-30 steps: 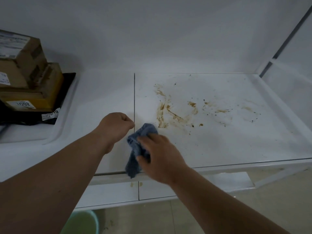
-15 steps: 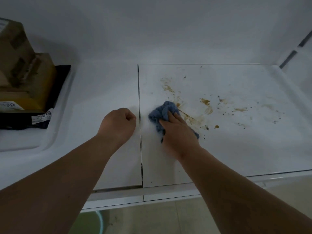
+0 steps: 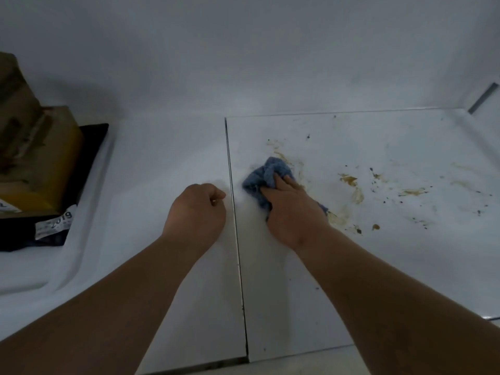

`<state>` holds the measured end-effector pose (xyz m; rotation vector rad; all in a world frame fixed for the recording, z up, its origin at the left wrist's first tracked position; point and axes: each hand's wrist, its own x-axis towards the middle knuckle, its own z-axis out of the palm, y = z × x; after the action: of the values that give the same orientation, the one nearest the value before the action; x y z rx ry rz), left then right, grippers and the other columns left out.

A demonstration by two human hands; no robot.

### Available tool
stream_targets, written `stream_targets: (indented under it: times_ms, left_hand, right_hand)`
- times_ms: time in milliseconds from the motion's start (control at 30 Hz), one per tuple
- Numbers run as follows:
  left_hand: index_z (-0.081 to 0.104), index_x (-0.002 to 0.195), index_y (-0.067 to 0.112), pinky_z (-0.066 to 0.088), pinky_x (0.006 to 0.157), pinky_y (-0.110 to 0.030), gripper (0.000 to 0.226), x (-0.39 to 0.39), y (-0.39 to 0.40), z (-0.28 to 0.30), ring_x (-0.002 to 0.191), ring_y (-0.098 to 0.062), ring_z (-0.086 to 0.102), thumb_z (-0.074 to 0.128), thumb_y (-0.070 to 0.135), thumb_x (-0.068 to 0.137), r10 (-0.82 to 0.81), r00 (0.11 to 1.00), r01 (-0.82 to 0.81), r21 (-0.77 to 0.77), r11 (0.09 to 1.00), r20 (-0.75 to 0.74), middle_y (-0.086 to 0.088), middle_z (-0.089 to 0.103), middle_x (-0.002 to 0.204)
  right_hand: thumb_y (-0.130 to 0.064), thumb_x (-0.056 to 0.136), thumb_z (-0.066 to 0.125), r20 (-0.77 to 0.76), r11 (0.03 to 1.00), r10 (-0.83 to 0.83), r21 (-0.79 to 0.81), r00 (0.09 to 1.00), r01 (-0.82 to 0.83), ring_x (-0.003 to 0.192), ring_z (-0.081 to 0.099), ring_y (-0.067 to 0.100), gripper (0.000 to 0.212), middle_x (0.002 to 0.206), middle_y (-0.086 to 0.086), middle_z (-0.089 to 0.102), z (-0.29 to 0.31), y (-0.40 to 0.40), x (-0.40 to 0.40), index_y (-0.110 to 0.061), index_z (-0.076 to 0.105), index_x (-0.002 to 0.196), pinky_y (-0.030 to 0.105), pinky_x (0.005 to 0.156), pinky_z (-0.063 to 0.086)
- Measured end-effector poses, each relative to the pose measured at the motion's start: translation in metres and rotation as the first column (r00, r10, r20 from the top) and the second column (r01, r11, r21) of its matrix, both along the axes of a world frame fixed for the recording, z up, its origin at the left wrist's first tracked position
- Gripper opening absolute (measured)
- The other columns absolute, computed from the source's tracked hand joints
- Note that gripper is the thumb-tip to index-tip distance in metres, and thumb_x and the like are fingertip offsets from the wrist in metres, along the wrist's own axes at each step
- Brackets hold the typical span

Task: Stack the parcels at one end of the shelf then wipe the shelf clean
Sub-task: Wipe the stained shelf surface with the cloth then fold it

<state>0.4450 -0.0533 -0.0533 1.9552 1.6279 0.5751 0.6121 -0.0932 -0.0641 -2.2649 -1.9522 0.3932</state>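
Observation:
My right hand [image 3: 293, 209] presses a crumpled blue cloth [image 3: 266, 175] flat onto the white shelf [image 3: 378, 266], at the left edge of a patch of brown stains [image 3: 351, 185]. My left hand [image 3: 196, 212] rests as a closed fist on the shelf just left of the dark seam [image 3: 234, 212] between the two panels, holding nothing. The stacked parcels [image 3: 35, 163], brown cardboard boxes on a black flat packet [image 3: 89, 147], sit at the far left end.
The white back wall [image 3: 243, 63] rises behind the shelf. A raised rim and a grey upright post [image 3: 483, 98] bound the shelf at the far right. Small dark specks scatter to the right of the stains.
My right hand has carried the cloth from the shelf's front edge up onto the stained area and pressed it down. Part of the brown smear beside the cloth is fainter. The left fist stays put.

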Motion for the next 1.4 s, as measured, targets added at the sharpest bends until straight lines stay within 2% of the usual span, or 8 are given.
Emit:
stream_targets:
  times_ms: [133, 433, 633, 867, 1033, 1100, 1200, 1400]
  left_hand:
    - [0.066, 0.114, 0.023, 0.037, 0.081, -0.019, 0.029, -0.003, 0.004, -0.002, 0.101, -0.013, 0.056, 0.048, 0.017, 0.093, 0.010, 1.000, -0.010, 0.018, 1.000, 0.002, 0.003, 0.060, 0.121]
    - [0.068, 0.116, 0.017, 0.039, 0.080, -0.022, 0.029, 0.002, 0.018, -0.005, 0.107, -0.025, 0.059, 0.052, 0.016, 0.091, -0.064, 0.994, 0.073, 0.100, 0.992, -0.084, -0.008, 0.065, 0.118]
    - [0.058, 0.130, 0.022, 0.036, 0.092, -0.020, 0.037, 0.005, 0.033, -0.005, 0.123, -0.019, 0.049, 0.048, 0.016, 0.095, -0.015, 1.000, 0.017, 0.118, 0.993, -0.018, -0.002, 0.052, 0.134]
    - [0.071, 0.100, 0.015, 0.043, 0.074, -0.026, 0.029, 0.010, 0.061, -0.009, 0.096, -0.026, 0.063, 0.047, 0.021, 0.086, -0.127, 0.987, 0.144, 0.189, 0.971, -0.097, -0.006, 0.068, 0.103]
    - [0.052, 0.135, 0.016, 0.029, 0.103, -0.021, 0.041, 0.019, 0.077, -0.009, 0.131, -0.019, 0.042, 0.049, 0.017, 0.095, -0.119, 0.989, 0.134, 0.191, 0.972, -0.088, -0.003, 0.045, 0.143]
    - [0.047, 0.139, 0.018, 0.023, 0.098, -0.014, 0.044, 0.025, 0.083, -0.011, 0.134, -0.016, 0.039, 0.049, 0.016, 0.095, -0.123, 0.991, 0.132, 0.175, 0.976, -0.059, 0.000, 0.042, 0.146]
    - [0.060, 0.126, 0.015, 0.028, 0.082, -0.010, 0.034, 0.034, 0.091, -0.010, 0.119, -0.021, 0.052, 0.049, 0.012, 0.093, -0.176, 0.982, 0.185, 0.199, 0.962, -0.063, -0.005, 0.058, 0.130]
    - [0.066, 0.100, 0.014, 0.039, 0.074, -0.027, 0.021, 0.041, 0.115, -0.015, 0.089, -0.026, 0.059, 0.049, 0.012, 0.086, -0.214, 0.941, 0.277, 0.238, 0.931, -0.261, -0.009, 0.066, 0.100]
  right_hand:
    - [-0.018, 0.096, 0.042, -0.057, 0.991, -0.078, 0.102, 0.995, 0.084, 0.150, 0.009, 0.023, 0.055, 0.162, -0.001, 0.018, -0.008, 0.002, -0.017, -0.023, 0.036, 0.150, 0.040, 0.122, 0.018]
    - [-0.022, 0.096, 0.041, 0.007, 0.974, 0.208, 0.092, 0.978, -0.208, 0.149, 0.016, 0.027, 0.055, 0.160, 0.004, 0.024, -0.018, 0.044, -0.030, -0.022, 0.035, 0.150, 0.044, 0.120, 0.020]
    - [-0.017, 0.094, 0.043, 0.075, 0.991, -0.100, 0.102, 0.992, 0.092, 0.138, 0.034, 0.027, 0.043, 0.146, 0.003, 0.045, -0.015, 0.059, -0.011, -0.018, 0.057, 0.134, 0.042, 0.110, 0.038]
    - [-0.035, 0.095, 0.034, 0.090, 0.966, 0.202, 0.144, 0.975, -0.214, 0.147, 0.023, 0.024, 0.050, 0.156, 0.005, 0.036, -0.028, 0.096, -0.044, -0.024, 0.049, 0.141, 0.043, 0.120, 0.018]
    - [-0.020, 0.099, 0.044, 0.124, 0.998, 0.032, 0.044, 0.992, -0.038, 0.141, 0.031, 0.029, 0.047, 0.157, 0.005, 0.030, 0.000, 0.104, -0.002, -0.024, 0.042, 0.146, 0.037, 0.116, 0.029]
    - [-0.020, 0.096, 0.047, 0.135, 0.996, -0.084, 0.036, 0.987, 0.079, 0.134, 0.040, 0.031, 0.044, 0.149, 0.008, 0.042, -0.001, 0.104, 0.002, -0.019, 0.052, 0.139, 0.037, 0.108, 0.037]
    - [-0.021, 0.097, 0.044, 0.237, 0.997, -0.002, 0.070, 0.972, -0.015, 0.131, 0.046, 0.027, 0.039, 0.139, 0.008, 0.054, -0.007, 0.105, -0.013, -0.013, 0.058, 0.132, 0.034, 0.110, 0.035]
    - [-0.024, 0.100, 0.039, 0.376, 0.929, 0.313, 0.072, 0.872, -0.364, 0.147, 0.024, 0.020, 0.046, 0.151, 0.002, 0.044, -0.015, 0.132, -0.015, -0.016, 0.044, 0.144, 0.035, 0.122, 0.009]
